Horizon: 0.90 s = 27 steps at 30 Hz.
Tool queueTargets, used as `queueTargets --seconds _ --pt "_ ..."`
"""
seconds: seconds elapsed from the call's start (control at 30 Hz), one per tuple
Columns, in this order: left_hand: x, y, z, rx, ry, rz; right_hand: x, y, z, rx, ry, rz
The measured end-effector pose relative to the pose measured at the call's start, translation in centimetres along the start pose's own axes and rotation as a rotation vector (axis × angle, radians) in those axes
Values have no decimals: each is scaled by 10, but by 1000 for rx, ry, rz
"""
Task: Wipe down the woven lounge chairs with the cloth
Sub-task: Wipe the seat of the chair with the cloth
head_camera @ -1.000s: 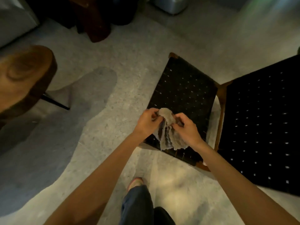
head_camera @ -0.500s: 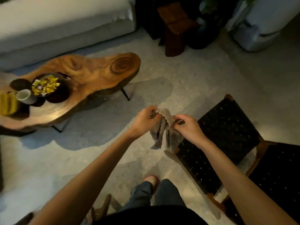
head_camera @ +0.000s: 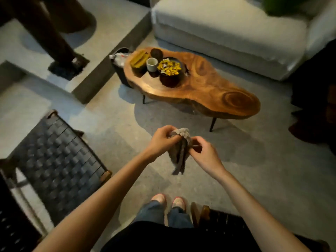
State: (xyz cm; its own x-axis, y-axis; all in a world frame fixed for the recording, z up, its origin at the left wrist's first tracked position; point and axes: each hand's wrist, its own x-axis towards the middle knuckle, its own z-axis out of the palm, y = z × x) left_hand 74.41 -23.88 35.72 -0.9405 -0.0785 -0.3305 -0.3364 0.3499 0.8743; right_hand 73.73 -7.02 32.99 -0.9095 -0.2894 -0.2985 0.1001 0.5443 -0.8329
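Observation:
A grey-brown cloth (head_camera: 180, 153) hangs bunched between my two hands in mid-air over the floor. My left hand (head_camera: 162, 140) pinches its top edge, and my right hand (head_camera: 203, 153) pinches the cloth just to the right. A dark woven lounge chair seat (head_camera: 56, 166) with a wooden frame stands at the lower left, apart from both hands. The corner of a second dark woven chair (head_camera: 220, 220) shows at the bottom, right of my feet.
A live-edge wooden coffee table (head_camera: 209, 88) stands ahead, carrying a white cup (head_camera: 151, 64), a dark bowl of yellow pieces (head_camera: 170, 69) and other small items. A pale sofa (head_camera: 236, 33) lies behind it. A dark bin (head_camera: 120, 60) sits at the table's left end.
The view has swung left: the coffee table now sits ahead and a woven chair appears at the lower left. Both hands still hold the cloth, which now hangs over the bare floor.

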Motion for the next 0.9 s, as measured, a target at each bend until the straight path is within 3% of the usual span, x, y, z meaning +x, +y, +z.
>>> queueTargets --seconds 0.33,0.57,0.9 --pt "-64 -58 -125 -102 470 -191 75 -99 97 -287 -444 -350" --pt "-99 -122 -211 -49 627 -328 116 -168 194 -463 -768 -530" --pt "-139 -197 -295 -98 872 -398 162 -259 325 -634 -956 -816"
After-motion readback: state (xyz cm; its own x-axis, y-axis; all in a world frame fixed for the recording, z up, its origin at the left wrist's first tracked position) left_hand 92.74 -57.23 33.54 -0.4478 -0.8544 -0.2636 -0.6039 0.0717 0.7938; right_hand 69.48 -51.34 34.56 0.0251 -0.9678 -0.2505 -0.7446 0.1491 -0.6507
